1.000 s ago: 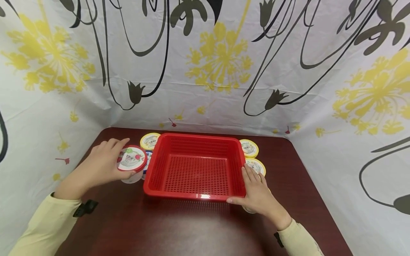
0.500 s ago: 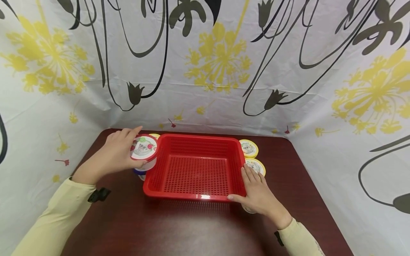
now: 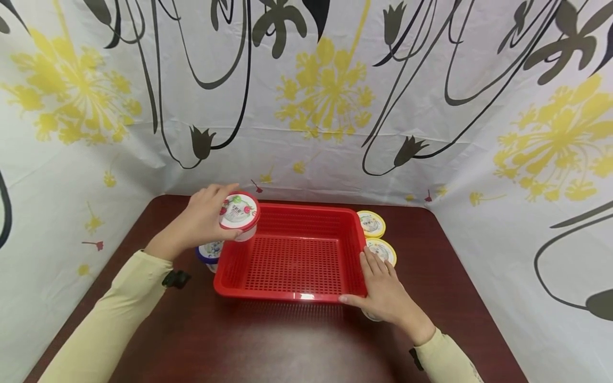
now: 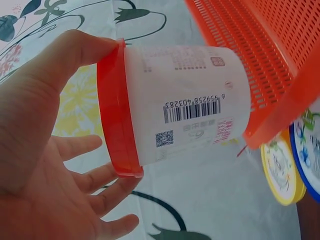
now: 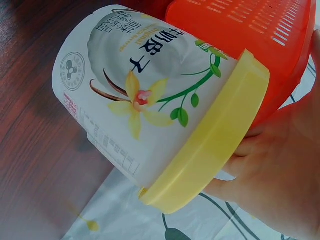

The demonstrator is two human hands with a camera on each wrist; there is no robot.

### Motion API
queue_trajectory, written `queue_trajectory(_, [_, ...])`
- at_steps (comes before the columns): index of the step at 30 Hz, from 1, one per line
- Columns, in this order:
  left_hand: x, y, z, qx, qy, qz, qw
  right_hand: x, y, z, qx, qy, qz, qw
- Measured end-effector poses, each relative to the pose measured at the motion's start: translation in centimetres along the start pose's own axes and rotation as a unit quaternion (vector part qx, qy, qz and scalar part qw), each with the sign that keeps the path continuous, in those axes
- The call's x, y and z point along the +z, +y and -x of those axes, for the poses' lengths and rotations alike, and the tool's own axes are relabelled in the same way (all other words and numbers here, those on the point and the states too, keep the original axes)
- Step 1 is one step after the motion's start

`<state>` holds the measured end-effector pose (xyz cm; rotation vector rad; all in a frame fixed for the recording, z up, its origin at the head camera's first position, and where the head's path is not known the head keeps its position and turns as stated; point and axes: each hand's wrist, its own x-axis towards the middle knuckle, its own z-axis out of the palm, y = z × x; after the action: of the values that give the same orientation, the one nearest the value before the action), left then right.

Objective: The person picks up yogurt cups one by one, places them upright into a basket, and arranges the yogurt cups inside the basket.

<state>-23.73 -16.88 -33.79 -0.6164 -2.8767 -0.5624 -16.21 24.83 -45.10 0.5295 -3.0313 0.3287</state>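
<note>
My left hand (image 3: pixel 201 218) pinches a white tub with a red lid (image 3: pixel 238 211) by its lid, thumb on one side and fingers on the other. The tub hangs over the back-left corner of a red plastic basket (image 3: pixel 268 293). Its barcode side (image 4: pixel 192 107) shows in the left wrist view. My right hand (image 3: pixel 387 292) rests on the basket's front-right corner, fingers lying along the right side and thumb on the front rim. Close to that hand, a yellow-lidded tub (image 5: pixel 150 105) fills the right wrist view; the head view mostly hides it.
Left of the basket stands a blue-lidded tub (image 3: pixel 210 251); a yellow-lidded one (image 4: pixel 280 172) beside it shows in the left wrist view. Two more yellow-lidded tubs (image 3: pixel 371 224) line the basket's right side. Patterned cloth (image 3: pixel 306 165) encloses the dark wooden table (image 3: pixel 268 346).
My left hand has carried the red-lidded tub rightward and farther back, from beside the basket to over its left edge. The blue-lidded tub shows more now. My right hand and the basket stay put.
</note>
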Motion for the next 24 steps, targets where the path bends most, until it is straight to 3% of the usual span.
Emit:
queue_trajectory(8, [2.0,0.5,-2.0,0.004,-0.018,0.040,0.9990,-0.1,0.0,0.1,0.002,0.001,-0.002,1.000])
queue_trajectory(14, [3.8,0.5,-3.4,-0.015,-0.046,0.047,0.9977,0.0,0.0,0.1,0.001,0.001,-0.003,1.000])
queue_trajectory(24, [6.0,-0.8,-4.3,-0.029,-0.075,0.060,0.9949,-0.1,-0.1,0.1,0.002,-0.001,-0.001,1.000])
